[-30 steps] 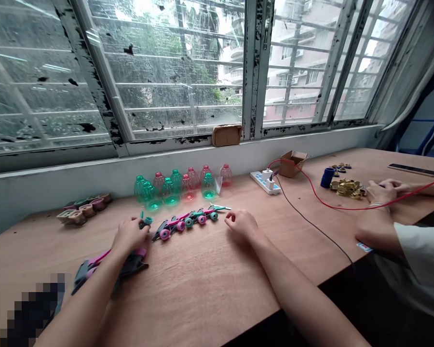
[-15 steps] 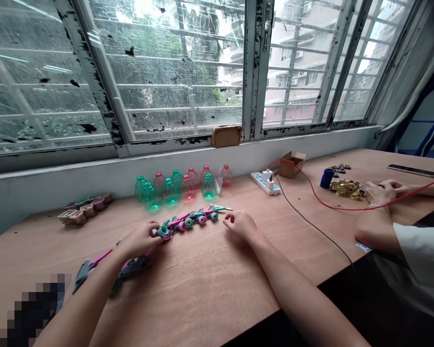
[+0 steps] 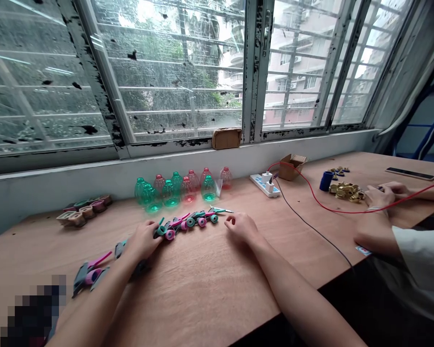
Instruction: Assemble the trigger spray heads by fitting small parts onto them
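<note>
A row of teal, pink and dark grey trigger spray heads (image 3: 191, 221) lies on the table in front of me. My left hand (image 3: 147, 237) is at the row's left end, its fingers closed on the teal-collared spray head (image 3: 161, 230) there. Off the right end rests my right hand (image 3: 241, 226), fingers curled in with nothing visible in them, apart from the row. More spray heads (image 3: 93, 275) lie loose at the left, partly hidden behind my left forearm. Behind the row stand several clear green bottles (image 3: 171, 193) and red bottles (image 3: 188, 190).
Stacked brown and pink pieces (image 3: 83, 212) lie back left. A power strip (image 3: 265, 185) with red and dark cables and a cardboard box (image 3: 290, 167) stand right of the bottles. Farther right, a co-worker's hands (image 3: 381, 195) are near gold parts (image 3: 347, 191); a phone (image 3: 410, 173) lies beyond.
My left hand has shifted slightly, and the teal spray head at its fingers has turned and settled against the row's end. More loose heads show beside my forearm. My right hand barely moved.
</note>
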`<action>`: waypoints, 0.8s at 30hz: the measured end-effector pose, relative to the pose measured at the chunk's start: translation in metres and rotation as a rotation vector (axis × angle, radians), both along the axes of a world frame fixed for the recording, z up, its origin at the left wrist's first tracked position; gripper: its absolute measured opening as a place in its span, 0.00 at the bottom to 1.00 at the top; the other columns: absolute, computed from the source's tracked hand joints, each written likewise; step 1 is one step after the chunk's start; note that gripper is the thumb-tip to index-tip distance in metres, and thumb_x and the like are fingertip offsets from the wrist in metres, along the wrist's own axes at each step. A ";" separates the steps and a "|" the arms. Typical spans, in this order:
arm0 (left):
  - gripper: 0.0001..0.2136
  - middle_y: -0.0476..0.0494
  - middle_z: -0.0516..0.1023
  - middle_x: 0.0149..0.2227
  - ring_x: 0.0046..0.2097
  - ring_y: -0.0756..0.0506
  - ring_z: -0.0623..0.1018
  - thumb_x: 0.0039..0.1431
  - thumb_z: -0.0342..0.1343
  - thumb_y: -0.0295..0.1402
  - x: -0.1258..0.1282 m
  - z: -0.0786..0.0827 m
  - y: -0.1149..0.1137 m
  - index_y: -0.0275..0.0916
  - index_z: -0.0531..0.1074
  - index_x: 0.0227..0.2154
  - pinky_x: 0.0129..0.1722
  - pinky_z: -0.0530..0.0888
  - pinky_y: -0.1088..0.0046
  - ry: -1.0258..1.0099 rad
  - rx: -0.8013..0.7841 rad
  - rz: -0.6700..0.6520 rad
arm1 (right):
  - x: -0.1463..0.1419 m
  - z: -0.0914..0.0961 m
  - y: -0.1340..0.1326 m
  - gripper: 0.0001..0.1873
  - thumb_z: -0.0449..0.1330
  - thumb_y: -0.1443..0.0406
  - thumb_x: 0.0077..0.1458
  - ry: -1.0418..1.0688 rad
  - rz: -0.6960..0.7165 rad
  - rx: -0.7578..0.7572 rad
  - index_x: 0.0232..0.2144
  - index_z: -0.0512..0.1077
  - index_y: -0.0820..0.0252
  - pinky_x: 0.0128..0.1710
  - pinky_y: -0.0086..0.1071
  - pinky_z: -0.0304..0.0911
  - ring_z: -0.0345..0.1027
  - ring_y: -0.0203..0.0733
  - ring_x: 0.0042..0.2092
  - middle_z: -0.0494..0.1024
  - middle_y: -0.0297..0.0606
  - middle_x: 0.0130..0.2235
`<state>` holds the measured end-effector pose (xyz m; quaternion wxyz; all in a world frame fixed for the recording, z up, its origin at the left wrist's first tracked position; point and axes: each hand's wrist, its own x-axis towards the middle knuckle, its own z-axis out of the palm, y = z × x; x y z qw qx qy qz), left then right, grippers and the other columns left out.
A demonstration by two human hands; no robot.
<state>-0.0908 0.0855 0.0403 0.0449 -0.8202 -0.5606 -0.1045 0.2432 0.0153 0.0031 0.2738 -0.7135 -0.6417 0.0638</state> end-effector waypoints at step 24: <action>0.03 0.49 0.73 0.32 0.31 0.50 0.70 0.52 0.55 0.31 0.093 -0.032 -0.091 0.40 0.73 0.30 0.29 0.63 0.77 -0.409 -0.258 -0.514 | 0.057 -0.024 0.012 0.13 0.61 0.66 0.45 0.061 -0.015 -0.182 0.36 0.78 0.56 0.30 0.26 0.54 0.67 0.37 0.33 0.78 0.38 0.35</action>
